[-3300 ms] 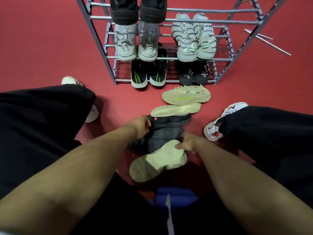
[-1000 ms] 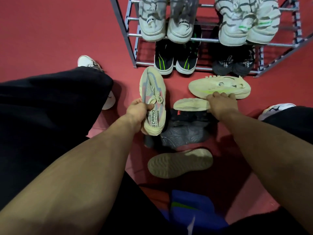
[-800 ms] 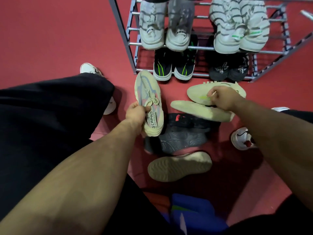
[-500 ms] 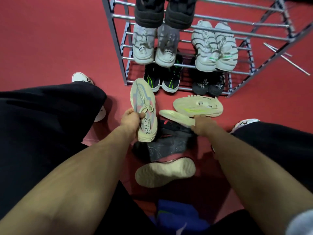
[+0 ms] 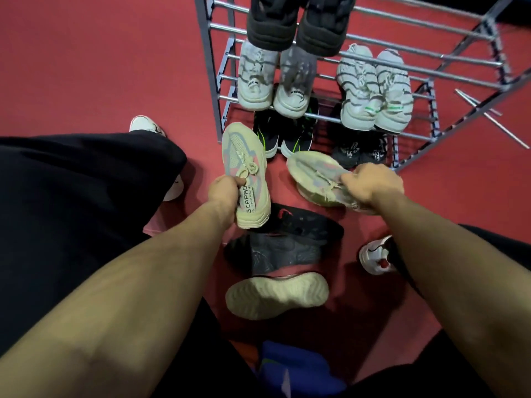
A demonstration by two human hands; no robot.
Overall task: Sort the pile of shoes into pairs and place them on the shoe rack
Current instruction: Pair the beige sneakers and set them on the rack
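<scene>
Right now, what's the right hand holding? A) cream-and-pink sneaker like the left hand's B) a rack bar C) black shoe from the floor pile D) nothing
A: the right hand grips a cream-and-pink sneaker by its laces, matching the sneaker in the left hand.

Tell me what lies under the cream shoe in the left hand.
Its heel overlaps a black shoe lying on the red floor; the rest of the cream shoe, gripped by the left hand, hangs over floor. Whether they touch is hidden.
</scene>
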